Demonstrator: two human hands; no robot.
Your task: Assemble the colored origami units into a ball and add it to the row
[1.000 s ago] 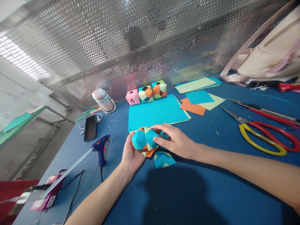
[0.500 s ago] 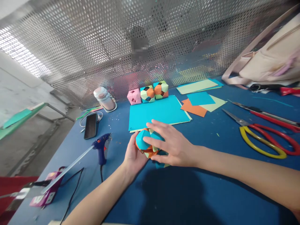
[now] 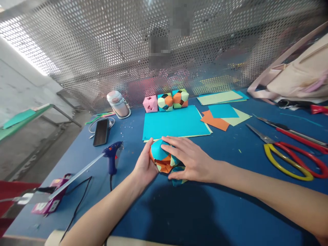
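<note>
A folded paper ball point(image 3: 162, 158) in teal, orange and pale green sits between my hands above the blue table point(image 3: 205, 212). My left hand point(image 3: 144, 167) cups its left side with fingers curled round it. From the right, my right hand point(image 3: 189, 160) lies over it, fingers bent against the paper. Under my right palm a small teal and green folded piece point(image 3: 179, 180) peeks out on the table.
A large teal sheet point(image 3: 176, 123) lies behind the ball, with a pink cube point(image 3: 150, 103) and two multicoloured paper balls point(image 3: 173, 99) at the perforated wall. Glue gun point(image 3: 112, 158), phone point(image 3: 101, 132) and bottle point(image 3: 118, 104) left. Scissors point(image 3: 292, 153) and loose sheets point(image 3: 222, 116) right; bag point(image 3: 294, 75) far right.
My right hand slid down over the ball's right side and now covers the loose folded piece. The ball turned a little in my left hand. The camera view shifted slightly.
</note>
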